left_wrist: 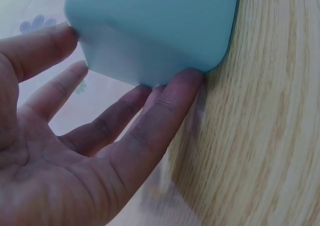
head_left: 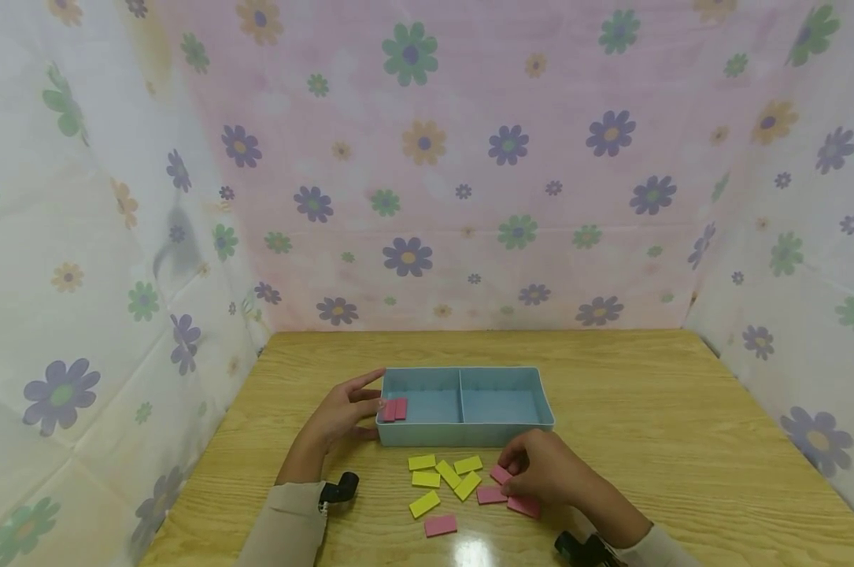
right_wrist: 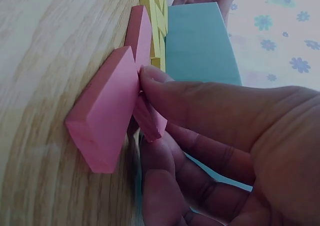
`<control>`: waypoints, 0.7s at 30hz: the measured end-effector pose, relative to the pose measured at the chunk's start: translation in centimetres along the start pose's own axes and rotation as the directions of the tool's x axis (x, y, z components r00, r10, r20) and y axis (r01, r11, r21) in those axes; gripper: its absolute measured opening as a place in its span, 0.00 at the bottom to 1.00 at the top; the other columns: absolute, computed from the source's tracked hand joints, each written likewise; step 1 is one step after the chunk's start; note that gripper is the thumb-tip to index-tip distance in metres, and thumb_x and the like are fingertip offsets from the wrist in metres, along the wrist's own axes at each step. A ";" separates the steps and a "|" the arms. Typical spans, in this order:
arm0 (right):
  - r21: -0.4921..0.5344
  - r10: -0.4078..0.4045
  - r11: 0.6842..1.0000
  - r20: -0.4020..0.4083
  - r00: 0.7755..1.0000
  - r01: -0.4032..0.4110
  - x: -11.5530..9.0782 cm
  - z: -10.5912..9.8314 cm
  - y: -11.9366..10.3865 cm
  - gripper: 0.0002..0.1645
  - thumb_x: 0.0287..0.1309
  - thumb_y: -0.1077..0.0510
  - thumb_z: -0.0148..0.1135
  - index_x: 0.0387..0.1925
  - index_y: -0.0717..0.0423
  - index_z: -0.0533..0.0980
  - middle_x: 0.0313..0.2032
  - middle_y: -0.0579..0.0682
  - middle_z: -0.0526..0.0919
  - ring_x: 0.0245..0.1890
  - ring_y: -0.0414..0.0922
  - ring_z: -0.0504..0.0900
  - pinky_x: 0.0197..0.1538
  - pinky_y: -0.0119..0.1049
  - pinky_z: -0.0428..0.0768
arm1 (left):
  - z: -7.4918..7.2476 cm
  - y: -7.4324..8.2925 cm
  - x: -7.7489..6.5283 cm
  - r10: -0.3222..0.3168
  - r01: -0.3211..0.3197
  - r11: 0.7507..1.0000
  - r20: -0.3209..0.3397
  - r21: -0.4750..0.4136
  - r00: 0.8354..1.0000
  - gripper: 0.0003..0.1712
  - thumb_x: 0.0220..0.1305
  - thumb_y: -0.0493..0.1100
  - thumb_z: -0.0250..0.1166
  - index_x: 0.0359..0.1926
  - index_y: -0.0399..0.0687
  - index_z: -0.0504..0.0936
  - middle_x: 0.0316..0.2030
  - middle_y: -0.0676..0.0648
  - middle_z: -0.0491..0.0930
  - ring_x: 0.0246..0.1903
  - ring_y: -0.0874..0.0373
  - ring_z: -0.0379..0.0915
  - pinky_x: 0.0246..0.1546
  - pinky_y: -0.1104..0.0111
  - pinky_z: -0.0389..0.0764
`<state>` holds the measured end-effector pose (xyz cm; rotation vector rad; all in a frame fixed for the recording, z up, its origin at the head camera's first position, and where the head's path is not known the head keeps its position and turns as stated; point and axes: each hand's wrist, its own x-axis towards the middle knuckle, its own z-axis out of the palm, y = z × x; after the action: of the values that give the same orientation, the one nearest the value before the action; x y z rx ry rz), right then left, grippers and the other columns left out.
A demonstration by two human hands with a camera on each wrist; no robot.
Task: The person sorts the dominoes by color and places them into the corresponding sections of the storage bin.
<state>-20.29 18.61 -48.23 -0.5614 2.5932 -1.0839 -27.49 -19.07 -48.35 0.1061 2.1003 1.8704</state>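
While pinching one flat pink rectangular block (head_left: 498, 474) in curled fingers of right hand (head_left: 547, 472), just in front of light-blue two-compartment tray (head_left: 434, 435), touches tray's left end with spread-fingered left hand (head_left: 341, 409). Tallied on wood-grain table (head_left: 625, 386): three more pink blocks (head_left: 441, 526), six flat yellow rectangular blocks (head_left: 426, 479). Inside left compartment (head_left: 430, 405): two pink blocks (head_left: 401, 409).

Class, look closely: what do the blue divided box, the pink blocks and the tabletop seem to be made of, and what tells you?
Blue divided box: probably plastic, smooth, with thin walls and rounded corners.
Pink blocks: perhaps painted wood, fairly matte, with crisp edges; plastic is possible.
Tabletop: wood or wood-look laminate; grain lines show, and a bright reflection suggests gloss.
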 end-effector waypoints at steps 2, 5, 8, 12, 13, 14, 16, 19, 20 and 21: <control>0.007 0.005 1.000 -0.001 1.000 -0.005 0.0 0.0 -0.1 0.16 0.46 0.54 0.85 0.36 0.52 0.87 0.30 0.44 0.84 0.33 0.41 0.80 0.33 0.32 0.79 | 0.0 0.0 0.0 0.002 -0.002 1.000 0.002 0.002 1.000 0.35 0.75 0.39 0.64 0.77 0.68 0.67 0.73 0.35 0.66 0.65 0.39 0.74 0.47 0.48 0.88; 0.024 0.019 1.000 -0.003 1.000 -0.019 -0.1 0.0 -0.2 0.16 0.47 0.56 0.84 0.37 0.54 0.86 0.30 0.44 0.84 0.32 0.42 0.80 0.32 0.32 0.79 | -0.1 -0.1 0.1 0.005 -0.005 1.000 0.000 0.007 1.000 0.35 0.75 0.39 0.64 0.77 0.69 0.68 0.73 0.35 0.66 0.65 0.39 0.75 0.47 0.48 0.88; 0.035 0.032 0.999 -0.004 0.999 -0.032 -0.1 0.0 -0.2 0.15 0.47 0.56 0.84 0.37 0.54 0.86 0.29 0.44 0.83 0.32 0.43 0.79 0.31 0.32 0.78 | -0.1 -0.2 0.1 0.007 -0.007 1.000 -0.001 0.010 1.000 0.35 0.75 0.39 0.64 0.77 0.69 0.68 0.73 0.35 0.66 0.64 0.39 0.75 0.46 0.48 0.88; 0.043 0.040 0.998 -0.003 0.999 -0.039 -0.1 0.0 -0.1 0.13 0.49 0.57 0.82 0.37 0.54 0.87 0.28 0.44 0.83 0.30 0.43 0.79 0.28 0.33 0.78 | -0.1 -0.2 0.0 0.007 -0.007 1.000 0.013 0.003 1.000 0.35 0.75 0.39 0.63 0.77 0.68 0.67 0.74 0.34 0.65 0.65 0.39 0.75 0.47 0.48 0.88; 0.047 0.041 0.998 -0.001 0.999 -0.041 -0.1 0.0 -0.1 0.12 0.50 0.57 0.82 0.37 0.54 0.87 0.28 0.44 0.83 0.30 0.42 0.79 0.28 0.33 0.78 | -0.1 -0.2 0.0 0.006 -0.006 1.000 0.017 0.000 1.000 0.35 0.76 0.39 0.63 0.77 0.68 0.67 0.74 0.34 0.65 0.65 0.38 0.74 0.47 0.48 0.88; 0.051 0.039 0.998 0.000 0.999 -0.039 -0.1 0.0 0.0 0.12 0.50 0.57 0.81 0.36 0.54 0.87 0.27 0.44 0.83 0.29 0.42 0.79 0.28 0.33 0.78 | -0.1 -0.2 0.0 0.006 -0.006 1.000 0.019 -0.003 1.000 0.35 0.76 0.39 0.62 0.77 0.68 0.67 0.74 0.34 0.65 0.65 0.38 0.74 0.47 0.48 0.88; 0.061 0.038 0.997 0.002 0.999 -0.038 -0.1 0.0 0.1 0.11 0.51 0.57 0.81 0.36 0.53 0.87 0.27 0.44 0.83 0.28 0.42 0.79 0.27 0.33 0.78 | -0.1 -0.2 0.0 0.009 -0.009 1.000 0.020 -0.004 1.000 0.35 0.76 0.39 0.62 0.78 0.68 0.66 0.74 0.34 0.65 0.65 0.37 0.74 0.47 0.47 0.88; 0.079 0.038 0.996 0.007 0.999 -0.038 0.0 0.0 0.1 0.09 0.51 0.59 0.79 0.35 0.52 0.87 0.26 0.44 0.84 0.27 0.41 0.79 0.27 0.33 0.77 | -0.1 -0.2 0.0 0.011 -0.011 1.000 0.020 -0.005 1.000 0.35 0.76 0.39 0.62 0.77 0.68 0.67 0.74 0.34 0.65 0.65 0.37 0.74 0.47 0.47 0.88; 0.082 0.037 0.996 0.009 0.999 -0.037 0.0 0.1 0.2 0.08 0.52 0.60 0.79 0.35 0.52 0.87 0.26 0.44 0.84 0.27 0.41 0.79 0.26 0.33 0.77 | -0.1 -0.2 0.1 0.009 -0.009 1.000 0.019 -0.005 1.000 0.35 0.76 0.39 0.62 0.77 0.68 0.67 0.74 0.34 0.65 0.65 0.38 0.74 0.47 0.47 0.88; 0.084 0.037 0.996 0.012 0.999 -0.038 0.0 0.1 0.1 0.08 0.52 0.61 0.77 0.35 0.52 0.87 0.26 0.44 0.85 0.27 0.41 0.79 0.26 0.33 0.77 | -0.1 -0.2 0.1 0.007 -0.007 1.000 0.019 -0.005 1.000 0.35 0.76 0.39 0.62 0.77 0.68 0.67 0.74 0.34 0.65 0.65 0.38 0.74 0.47 0.47 0.88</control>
<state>-20.33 18.64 -48.38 -0.4957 2.5255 -1.1687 -27.54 -19.18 -48.55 0.1297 2.0855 1.8717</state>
